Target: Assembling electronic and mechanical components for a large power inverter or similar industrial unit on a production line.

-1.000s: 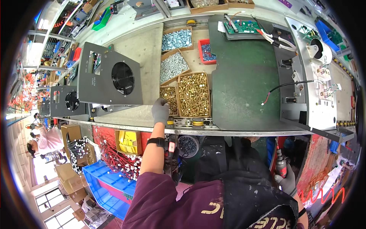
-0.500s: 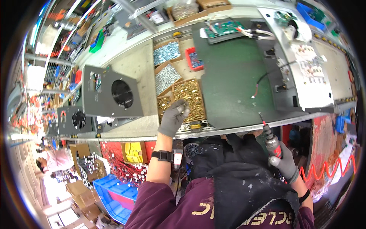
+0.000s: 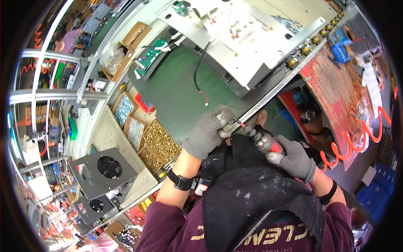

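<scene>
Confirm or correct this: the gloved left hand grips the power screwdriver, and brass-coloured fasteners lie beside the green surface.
"Left" is wrong: the head view shows the gloved right hand gripping the power screwdriver. Brass-coloured fasteners do lie beside the green surface.

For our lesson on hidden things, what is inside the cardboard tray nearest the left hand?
Brass-coloured fasteners show in the tray; anything deeper, and its bottom, is covered.

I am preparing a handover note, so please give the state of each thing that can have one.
Power driver: held, running unclear
Right grip: closed on driver
Left grip: curled near driver's front, contents unclear
Brass-coloured screws: loose, heaped
Red tray: open
Black cable: free end unplugged
Larger black fan: mounted, spinning unclear
</scene>
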Motion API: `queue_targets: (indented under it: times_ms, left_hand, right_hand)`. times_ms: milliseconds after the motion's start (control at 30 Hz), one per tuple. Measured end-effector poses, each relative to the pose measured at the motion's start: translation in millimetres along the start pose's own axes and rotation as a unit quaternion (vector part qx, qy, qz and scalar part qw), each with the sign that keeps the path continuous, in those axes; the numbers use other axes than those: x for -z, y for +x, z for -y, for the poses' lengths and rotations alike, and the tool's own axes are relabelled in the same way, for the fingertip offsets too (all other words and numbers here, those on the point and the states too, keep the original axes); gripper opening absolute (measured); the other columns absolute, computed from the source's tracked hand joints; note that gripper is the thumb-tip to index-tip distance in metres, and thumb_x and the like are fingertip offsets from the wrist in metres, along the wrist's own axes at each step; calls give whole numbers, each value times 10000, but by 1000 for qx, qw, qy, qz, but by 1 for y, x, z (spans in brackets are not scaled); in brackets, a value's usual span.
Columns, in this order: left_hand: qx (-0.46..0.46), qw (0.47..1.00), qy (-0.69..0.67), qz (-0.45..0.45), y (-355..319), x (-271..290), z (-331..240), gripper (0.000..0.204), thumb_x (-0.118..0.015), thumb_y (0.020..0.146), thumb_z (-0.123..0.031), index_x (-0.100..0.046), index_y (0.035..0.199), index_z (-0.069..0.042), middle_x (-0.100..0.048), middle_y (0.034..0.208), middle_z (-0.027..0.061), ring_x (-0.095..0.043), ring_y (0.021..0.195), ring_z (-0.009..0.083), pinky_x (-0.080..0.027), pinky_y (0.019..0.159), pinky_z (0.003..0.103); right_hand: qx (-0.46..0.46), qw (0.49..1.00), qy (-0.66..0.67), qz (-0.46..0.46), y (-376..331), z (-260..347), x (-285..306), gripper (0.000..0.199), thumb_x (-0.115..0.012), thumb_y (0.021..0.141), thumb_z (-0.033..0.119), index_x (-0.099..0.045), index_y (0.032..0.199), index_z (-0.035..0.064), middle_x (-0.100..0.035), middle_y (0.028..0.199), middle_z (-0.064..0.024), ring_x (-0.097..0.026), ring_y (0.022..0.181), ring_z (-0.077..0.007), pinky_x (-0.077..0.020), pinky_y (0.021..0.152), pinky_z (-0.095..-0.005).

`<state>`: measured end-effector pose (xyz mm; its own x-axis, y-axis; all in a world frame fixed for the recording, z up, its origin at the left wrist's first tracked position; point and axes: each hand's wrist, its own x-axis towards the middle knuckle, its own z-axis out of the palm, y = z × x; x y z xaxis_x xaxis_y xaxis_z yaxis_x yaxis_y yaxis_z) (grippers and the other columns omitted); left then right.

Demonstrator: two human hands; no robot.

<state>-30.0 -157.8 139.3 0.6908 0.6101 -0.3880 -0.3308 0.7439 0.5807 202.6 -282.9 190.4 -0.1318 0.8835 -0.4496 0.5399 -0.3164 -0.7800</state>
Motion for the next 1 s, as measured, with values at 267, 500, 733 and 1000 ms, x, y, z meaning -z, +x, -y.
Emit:
queue_targets:
  times_ms: [267, 500, 733, 1000]
  left_hand:
    - [27, 997, 47, -58, 24, -22, 9, 232, -588, 910, -233, -523, 931, -12, -417, 652, -2, -349, 538, 53, -271, 438, 175]
    - [-7, 977, 131, -169, 27, -56, 10, 222, -613, 896, -194, -557, 936, 16, -448, 631, -4, -382, 509, 59, -279, 442, 173]
    - [55, 962, 214, -163, 34, -48, -6, 315, -597, 909, -252, -576, 990, 51, -492, 620, -12, -373, 463, 36, -286, 423, 180]
    - [34, 980, 65, -184, 47, -33, -12, 443, -546, 923, -398, -509, 1074, 17, -459, 649, -3, -388, 487, 67, -297, 415, 201]
  right_hand:
    - [-35, 998, -40, -19, -10, -9, 19, 504, -651, 788, 501, -535, 988, 53, -592, 681, -195, -601, 671, -394, -459, 586, -431]
    - [-48, 995, 92, 5, -12, -22, 21, 489, -626, 811, 497, -556, 1015, 58, -612, 716, -179, -618, 709, -367, -470, 629, -412]
    - [-60, 997, -50, -22, -9, -5, 28, 488, -616, 818, 495, -552, 1026, 58, -611, 706, -177, -618, 705, -369, -479, 639, -410]
    - [-59, 994, 86, -37, 1, -18, 27, 654, -732, 678, 531, -518, 1065, 49, -615, 816, -179, -617, 805, -380, -480, 699, -407]
